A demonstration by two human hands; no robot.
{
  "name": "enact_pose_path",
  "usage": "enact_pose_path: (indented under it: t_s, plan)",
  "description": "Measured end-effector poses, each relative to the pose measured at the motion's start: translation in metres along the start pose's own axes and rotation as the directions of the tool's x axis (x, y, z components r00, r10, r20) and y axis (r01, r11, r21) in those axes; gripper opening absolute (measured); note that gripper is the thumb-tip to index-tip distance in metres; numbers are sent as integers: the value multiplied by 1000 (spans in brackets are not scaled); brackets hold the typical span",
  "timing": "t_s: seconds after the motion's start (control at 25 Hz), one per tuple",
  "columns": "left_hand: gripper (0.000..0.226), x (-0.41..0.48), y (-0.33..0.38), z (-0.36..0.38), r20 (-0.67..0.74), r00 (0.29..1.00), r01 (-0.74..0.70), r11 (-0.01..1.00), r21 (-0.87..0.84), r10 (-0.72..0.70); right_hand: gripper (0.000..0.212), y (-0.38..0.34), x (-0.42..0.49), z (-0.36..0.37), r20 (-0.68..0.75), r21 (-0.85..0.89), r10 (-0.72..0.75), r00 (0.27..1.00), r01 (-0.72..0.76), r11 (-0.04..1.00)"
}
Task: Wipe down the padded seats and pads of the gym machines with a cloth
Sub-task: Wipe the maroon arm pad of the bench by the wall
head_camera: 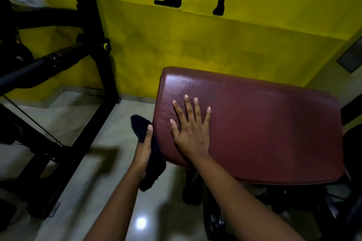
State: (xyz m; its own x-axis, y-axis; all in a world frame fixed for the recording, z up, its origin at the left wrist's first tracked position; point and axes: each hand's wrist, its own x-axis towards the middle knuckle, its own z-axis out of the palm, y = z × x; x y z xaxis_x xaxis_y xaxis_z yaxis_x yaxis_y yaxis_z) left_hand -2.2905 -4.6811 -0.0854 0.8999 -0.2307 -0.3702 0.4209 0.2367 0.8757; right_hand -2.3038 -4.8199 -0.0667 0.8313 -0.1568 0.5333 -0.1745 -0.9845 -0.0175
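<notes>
The left hand (144, 148) is holding a dark cloth (154, 164) against the left end of the maroon pad (264, 123). Its thumb is lying along the cloth, and the other fingers are hiding behind the fabric, so their curl is not showing. The cloth is hanging down that side face, with 1 end sticking up past the thumb and the rest drooping below the pad's lower corner. The right hand (191, 133) is resting flat on the pad's top near the same end, with its 5 fingers (188, 107) straight, spread and gripping nothing; it is probably steadying the pad. The pad's long axis is running left to right, dipping slightly rightward, so nearly all of its top is lying to the right of the cloth. The left hand is the nearer one to the cloth's work, and any sweep across the top would be meeting the right hand first.
</notes>
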Motion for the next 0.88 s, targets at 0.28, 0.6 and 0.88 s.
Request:
enact_pose_path:
  t_s: [0.28, 0.6, 0.88]
  plan:
    - [73, 58, 78, 17, 182, 983, -71, 950, 305, 15, 56, -4, -2, 2, -63, -49, 15, 998, -18, 999]
    - [87, 97, 114, 44, 157, 985, -122, 924, 363, 68, 57, -5, 0, 0, -66, -85, 10, 998, -15, 996]
    - [95, 23, 54, 9, 16, 1000, -22, 877, 481, 16, 56, -6, -1, -5, 10, -63, 28, 1000, -27, 998]
